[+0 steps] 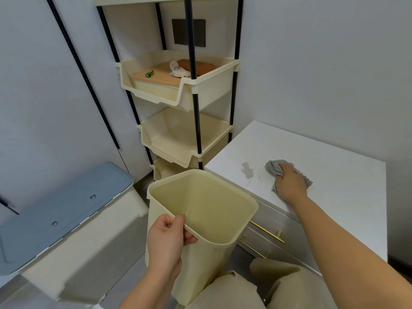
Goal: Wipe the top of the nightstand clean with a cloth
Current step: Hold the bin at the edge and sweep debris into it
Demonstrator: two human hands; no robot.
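The white nightstand top (334,175) fills the right of the view, with a grey wet smear (248,171) near its left front edge. My right hand (289,182) lies on a crumpled grey cloth (273,166) and grips it against the top, just right of the smear. My left hand (167,237) pinches the near rim of an empty cream plastic bin (207,210), held in the air beside the nightstand's front left corner.
A cream tiered rack (178,90) on black poles stands behind the bin, its top tray holding a battery, wrappers and a brown roll. A blue-lidded storage box (62,208) sits at the left. Gold drawer handles (266,231) run along the nightstand's front.
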